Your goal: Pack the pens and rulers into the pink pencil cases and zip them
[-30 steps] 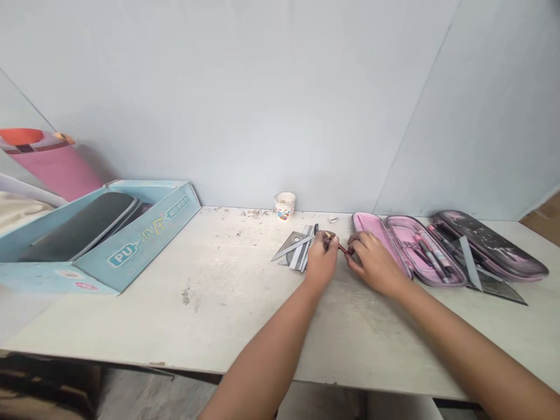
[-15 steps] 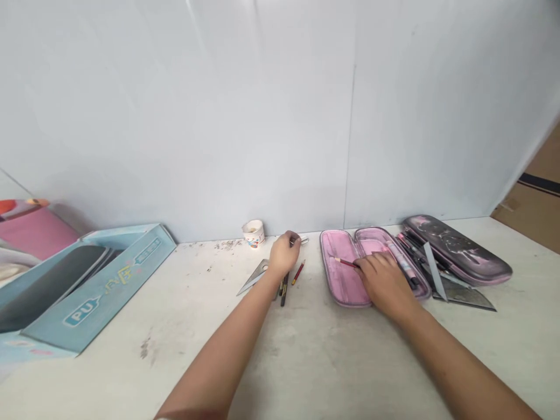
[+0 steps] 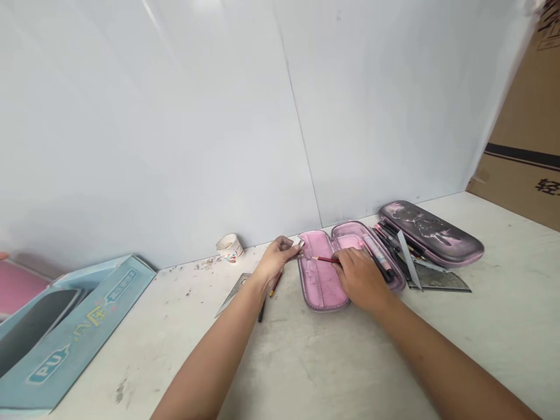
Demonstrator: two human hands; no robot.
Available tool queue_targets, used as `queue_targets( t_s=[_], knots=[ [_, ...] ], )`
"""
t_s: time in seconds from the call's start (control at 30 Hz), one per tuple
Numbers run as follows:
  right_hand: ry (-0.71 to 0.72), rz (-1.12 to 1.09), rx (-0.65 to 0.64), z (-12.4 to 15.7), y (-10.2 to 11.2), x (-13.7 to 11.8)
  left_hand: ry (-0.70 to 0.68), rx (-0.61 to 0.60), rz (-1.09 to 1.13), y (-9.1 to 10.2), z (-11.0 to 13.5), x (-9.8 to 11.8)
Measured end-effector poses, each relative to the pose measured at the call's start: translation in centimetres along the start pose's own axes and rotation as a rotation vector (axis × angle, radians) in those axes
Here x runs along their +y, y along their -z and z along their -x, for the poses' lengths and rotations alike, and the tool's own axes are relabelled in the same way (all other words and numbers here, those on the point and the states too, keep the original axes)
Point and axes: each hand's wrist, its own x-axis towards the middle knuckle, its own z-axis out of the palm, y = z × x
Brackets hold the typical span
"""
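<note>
An open pink pencil case (image 3: 321, 286) lies on the white table (image 3: 306, 361), with pens in its right half. My right hand (image 3: 359, 277) rests over the case, fingers closed on a red pencil (image 3: 324, 259) that points left across the pink lining. My left hand (image 3: 275, 259) is at the case's left edge, pinching a small white eraser-like piece (image 3: 300, 241). Below that hand lie a red pencil (image 3: 275, 284), a dark pen (image 3: 261, 310) and a grey set square (image 3: 231, 293).
A second, dark pencil case (image 3: 431, 233) lies open at the right with rulers and a set square (image 3: 433, 280) beside it. A small paper cup (image 3: 230, 247) stands by the wall. A light blue box (image 3: 65, 341) is at the left, a cardboard box (image 3: 520, 146) at far right.
My right hand carried the red pencil from the table into the pink case. My left hand left the pencils and took the small white piece near the wall. The view swung right.
</note>
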Motion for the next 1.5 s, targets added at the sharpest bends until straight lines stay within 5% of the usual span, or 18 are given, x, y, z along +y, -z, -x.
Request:
queue_targets(
  t_s=[0.1,0.43,0.73,1.13,1.33,1.5],
  knots=[
    [-0.046,-0.046,-0.001,0.2,0.2,-0.2,-0.014,-0.079,0.208,-0.7,2.9,0.8],
    [0.120,-0.006,-0.074,1.1,0.7,-1.7,-0.001,-0.111,0.179,-0.6,8.8,1.3],
    [0.221,-0.030,-0.074,1.4,0.4,-2.9,-0.032,-0.064,0.004,-1.4,10.0,-0.1],
    [0.287,0.018,-0.050,1.9,0.3,-3.9,-0.161,-0.159,-0.157,-1.9,11.5,-0.7],
    [0.106,-0.131,-0.243,2.1,1.1,-5.0,-0.197,-0.187,-0.095,-2.1,11.6,-1.1],
    [-0.230,-0.764,-0.590,1.5,1.7,-4.5,-0.237,-0.234,-0.124,-2.1,11.7,-0.3]
  ],
)
